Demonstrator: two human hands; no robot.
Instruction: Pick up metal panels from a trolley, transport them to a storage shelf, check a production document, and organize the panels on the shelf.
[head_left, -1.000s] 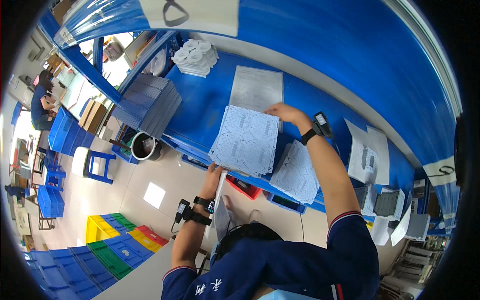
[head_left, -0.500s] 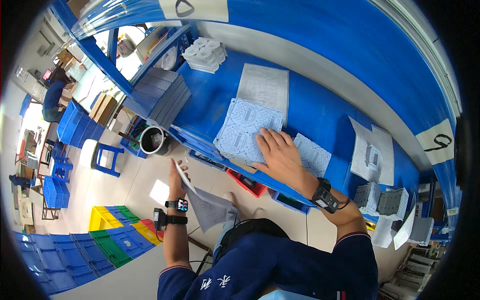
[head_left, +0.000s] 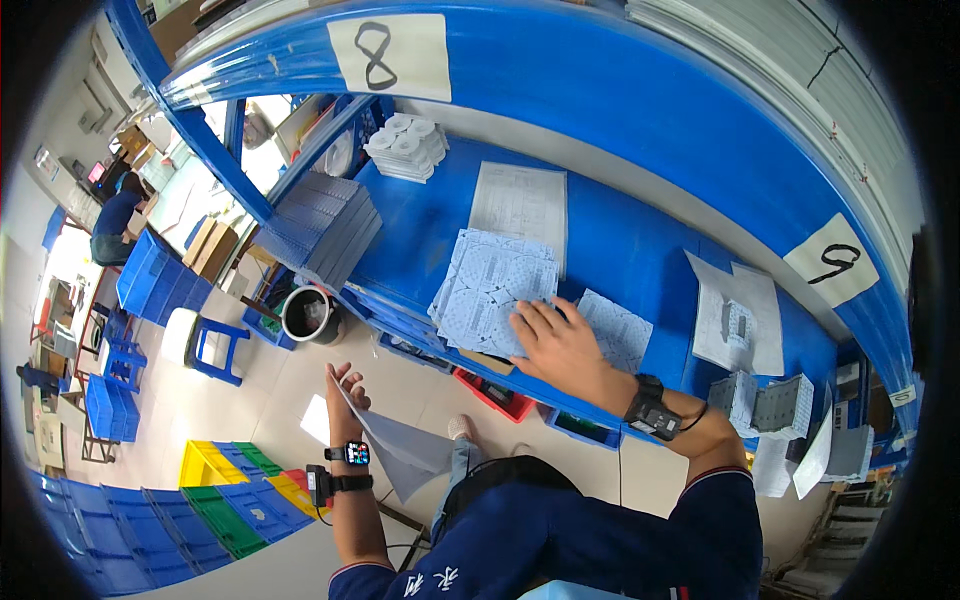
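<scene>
My right hand (head_left: 562, 340) lies flat, fingers apart, on the near right part of a stack of light blue-white patterned sheets (head_left: 490, 285) on the blue shelf. A smaller patterned piece (head_left: 618, 330) rests just right of that hand. Lower and to the left, beyond the shelf's front edge, my left hand (head_left: 348, 392) grips a paper sheet (head_left: 405, 445) by its edge. The paper hangs slanting toward my body, and the thumb is partly hidden. Behind the stack lies a printed paper (head_left: 520, 205) on the shelf.
Stacked grey panels (head_left: 325, 225) and white round-topped pieces (head_left: 405, 150) stand at the shelf's left. Papers (head_left: 735, 320) and grey slotted parts (head_left: 765, 405) sit at right. Below are a bucket (head_left: 308, 315), a red bin (head_left: 490, 393) and a blue stool (head_left: 215, 345). A person (head_left: 115, 225) works far left.
My left hand has moved down a little with the paper, which now shows a plainer side. My right hand stays on the stack. The view has tilted up slightly.
</scene>
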